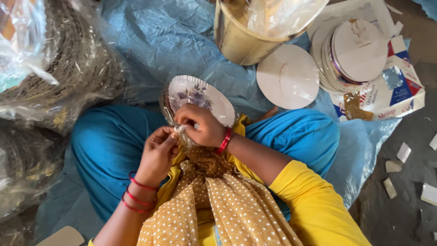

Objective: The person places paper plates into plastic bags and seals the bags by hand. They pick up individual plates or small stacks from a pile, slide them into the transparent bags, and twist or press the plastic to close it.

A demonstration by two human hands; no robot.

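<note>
A stack of paper plates [200, 98] with a purple flower print stands on edge in my lap, wrapped in a clear plastic bag. My right hand [202, 125] pinches the gathered neck of the bag at the stack's lower rim. My left hand [158, 152] meets it from the left, fingers closed on the same twisted plastic. Both wrists wear red bangles. A yellow dotted scarf [218, 200] hangs below the hands.
Large bags of packed plates [54, 68] lie at the left. A gold tub [243, 34] lined with plastic stands ahead. White card discs [287, 76] and a stack of discs [355, 52] rest on a printed sack at the right. Paper scraps [403, 152] dot the floor.
</note>
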